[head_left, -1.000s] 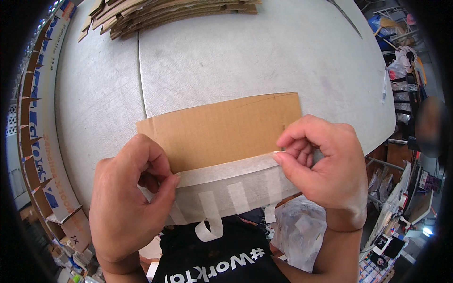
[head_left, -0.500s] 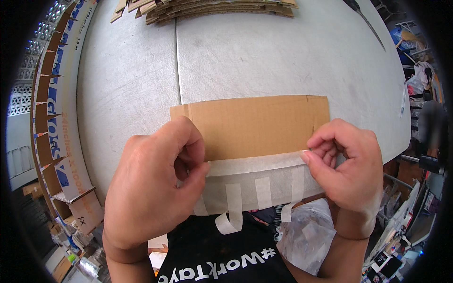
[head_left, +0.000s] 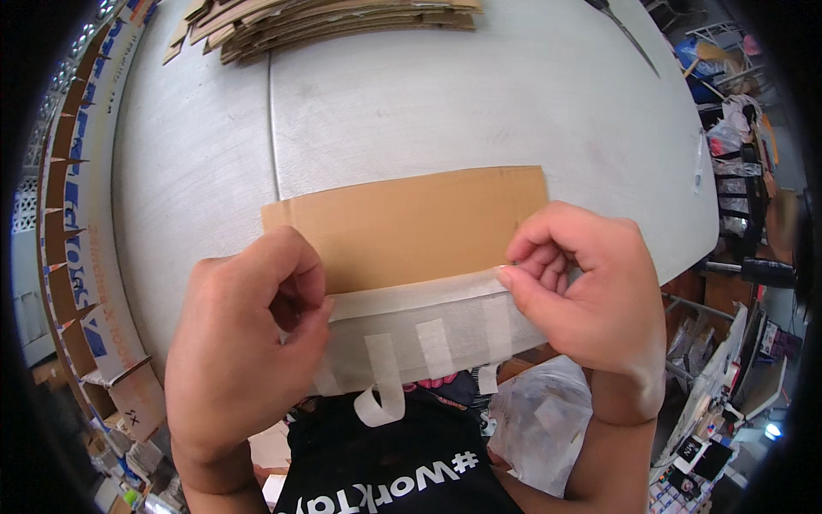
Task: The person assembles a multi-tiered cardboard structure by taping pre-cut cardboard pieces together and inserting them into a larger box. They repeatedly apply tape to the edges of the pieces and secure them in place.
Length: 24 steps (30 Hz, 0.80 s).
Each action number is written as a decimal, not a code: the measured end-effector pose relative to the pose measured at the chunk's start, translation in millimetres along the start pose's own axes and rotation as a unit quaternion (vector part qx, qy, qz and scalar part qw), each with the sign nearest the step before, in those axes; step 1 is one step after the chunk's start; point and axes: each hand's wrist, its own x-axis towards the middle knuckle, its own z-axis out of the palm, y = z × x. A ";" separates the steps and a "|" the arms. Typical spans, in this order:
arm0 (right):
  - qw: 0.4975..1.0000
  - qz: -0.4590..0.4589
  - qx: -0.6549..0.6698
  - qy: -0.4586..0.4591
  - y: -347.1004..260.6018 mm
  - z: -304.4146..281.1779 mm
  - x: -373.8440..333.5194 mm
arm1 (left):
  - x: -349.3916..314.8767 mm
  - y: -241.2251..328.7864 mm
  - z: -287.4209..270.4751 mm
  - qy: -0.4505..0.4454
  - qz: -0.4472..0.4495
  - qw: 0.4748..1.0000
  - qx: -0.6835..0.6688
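A flat brown cardboard piece lies at the near side of the table. Along its near edge runs a long strip of pale masking tape, spanning the gap between my hands. My left hand pinches the strip's left end, though its fingertips are partly hidden. At the other end, my right hand holds the tape between thumb and forefinger, the other fingers curled. Short tape pieces hang at the table's near edge, among them a curled one and a flat one.
On the pale table a stack of cut cardboard sits at the far side. A dark-handled tool with a thin blade lies far right. A slotted cardboard box stands left; a clear plastic bag is below the near edge.
The whole view has shifted, so the table, cardboard and hands sit farther left in the picture. Both hands keep their pinch on the tape, with little change against the cardboard.
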 end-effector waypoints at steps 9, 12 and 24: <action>0.988 0.040 -0.116 -0.091 -2.0 -32.1 22.3 | 3.1 2.0 -3.8 -0.025 0.005 0.999 0.032; 0.996 0.018 -0.076 -0.034 2.6 -34.8 23.3 | 3.2 -2.3 -3.5 -0.027 0.008 0.999 0.026; 0.965 -0.192 -0.176 -0.004 6.6 -8.0 29.6 | 4.0 -4.4 -11.6 -0.057 0.026 0.997 0.038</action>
